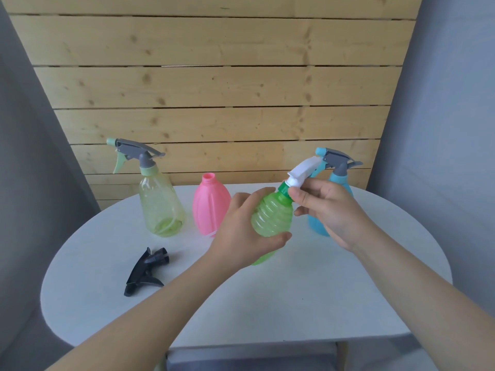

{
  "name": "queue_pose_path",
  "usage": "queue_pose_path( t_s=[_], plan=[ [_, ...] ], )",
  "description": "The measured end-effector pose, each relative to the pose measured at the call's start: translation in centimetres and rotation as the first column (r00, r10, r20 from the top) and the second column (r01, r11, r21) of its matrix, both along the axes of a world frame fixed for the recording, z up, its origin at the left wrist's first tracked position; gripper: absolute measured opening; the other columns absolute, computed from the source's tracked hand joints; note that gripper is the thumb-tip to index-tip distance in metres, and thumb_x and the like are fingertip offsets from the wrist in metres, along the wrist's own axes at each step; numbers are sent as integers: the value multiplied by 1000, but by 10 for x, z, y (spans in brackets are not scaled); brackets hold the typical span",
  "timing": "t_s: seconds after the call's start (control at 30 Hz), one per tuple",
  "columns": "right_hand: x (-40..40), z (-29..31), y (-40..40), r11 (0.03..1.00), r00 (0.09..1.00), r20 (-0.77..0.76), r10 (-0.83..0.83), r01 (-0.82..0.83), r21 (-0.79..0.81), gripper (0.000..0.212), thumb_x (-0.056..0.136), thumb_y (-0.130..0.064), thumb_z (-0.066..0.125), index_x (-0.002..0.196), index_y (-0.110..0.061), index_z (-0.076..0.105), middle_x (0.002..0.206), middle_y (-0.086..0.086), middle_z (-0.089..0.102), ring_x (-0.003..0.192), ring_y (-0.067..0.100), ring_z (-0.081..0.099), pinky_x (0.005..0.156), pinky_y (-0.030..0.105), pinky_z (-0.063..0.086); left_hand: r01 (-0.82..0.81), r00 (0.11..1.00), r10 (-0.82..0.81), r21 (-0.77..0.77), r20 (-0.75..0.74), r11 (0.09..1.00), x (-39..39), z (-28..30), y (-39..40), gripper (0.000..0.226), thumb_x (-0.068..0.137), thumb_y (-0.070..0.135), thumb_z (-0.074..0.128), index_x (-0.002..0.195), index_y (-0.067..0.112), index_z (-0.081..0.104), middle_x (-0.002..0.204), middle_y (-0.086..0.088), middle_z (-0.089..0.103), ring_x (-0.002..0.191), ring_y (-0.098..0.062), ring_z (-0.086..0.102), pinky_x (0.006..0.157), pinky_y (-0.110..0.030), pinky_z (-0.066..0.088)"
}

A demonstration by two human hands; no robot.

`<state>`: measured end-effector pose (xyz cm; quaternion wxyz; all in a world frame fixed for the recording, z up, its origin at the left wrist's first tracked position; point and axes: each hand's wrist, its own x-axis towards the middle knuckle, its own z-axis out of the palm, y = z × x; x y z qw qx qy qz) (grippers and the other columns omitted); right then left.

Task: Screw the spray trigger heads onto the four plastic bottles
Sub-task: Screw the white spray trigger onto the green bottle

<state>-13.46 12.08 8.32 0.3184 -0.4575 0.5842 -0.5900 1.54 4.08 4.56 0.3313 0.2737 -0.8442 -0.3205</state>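
Pale yellow-green and see-through, the leftmost bottle [161,207] stands upright at the back left of the white round table [294,303], with a grey spray head [135,153] seated on its neck and the mint trigger pointing left. Nearer the front edge, well apart from it, a black trigger head [146,269] lies on its side on the tabletop, attached to nothing. Just right of the yellow-green bottle stands a pink bottle [210,207], upright, its threaded neck bare and open at the top. Next comes the left hand [241,231], lifted above the table and wrapped around the lower body of a ribbed green bottle [272,218], thumb below and fingers curled over the far side; the bottle tilts to the right with its neck pointing up toward the other hand. A white trigger head [304,168] with a green collar [284,188] sits on that neck, and the right hand [329,210] pinches it at the collar, thumb tip pressed against the green ring and fingers curled behind the white part. Behind the right hand, at the back right of the table, a blue bottle [340,183] stands upright, partly hidden, with a grey and blue spray head [338,159] on top. Horizontal pine boards [214,84] form the wall behind the table.
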Motion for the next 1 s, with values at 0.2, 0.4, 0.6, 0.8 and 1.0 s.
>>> queue_pose_path(
  t_s=[0.2, 0.4, 0.6, 0.8, 1.0],
  plan=[
    [12, -6, -6, 981, 978, 75, -194, 193, 24, 24, 73, -36, 73, 88, -17, 71, 81, -4, 68, 75, 10, 56, 69, 25, 43, -36, 999, 40, -160, 22, 986, -2, -1, 9, 92, 69, 47, 71, 138, 56, 11, 113, 0, 41, 101, -12, 46, 78, -22, 43],
    [16, -5, -7, 929, 930, -38, -366, 368, 39, 28, 67, -42, 75, 71, -16, 66, 44, -19, 52, 42, -4, 46, 45, 7, 34, -16, 997, 33, -223, 74, 975, -6, -4, 9, 88, 75, 49, 65, 129, 64, -2, 117, -6, 40, 104, -23, 47, 82, -33, 46],
    [-5, 4, 5, 821, 669, -533, -518, 563, -91, 39, 74, -51, 65, 70, -13, 59, 68, -1, 60, 63, 13, 56, 60, 28, 40, -7, 991, 27, -149, 132, 989, 1, -9, -6, 83, 74, 50, 65, 123, 71, 2, 115, -1, 39, 89, -15, 47, 74, -25, 40],
    [-23, 8, 9, 962, 710, -680, -181, 272, 27, 27, 87, -27, 58, 113, -31, 65, 109, -9, 65, 93, 8, 55, 77, 21, 42, 60, 953, 40, -320, 300, 946, 18, -9, -16, 87, 75, 50, 64, 127, 68, -3, 120, -5, 40, 98, -22, 48, 79, -28, 40],
    [-16, 8, 11, 975, 887, -445, -126, 194, 111, 9, 86, -25, 61, 89, -27, 69, 52, 2, 61, 46, 12, 62, 48, 14, 42, -14, 907, 258, -588, 332, 809, 23, -4, -22, 96, 69, 47, 71, 145, 37, 13, 126, -9, 47, 113, -31, 46, 93, -40, 36]
  ],
)
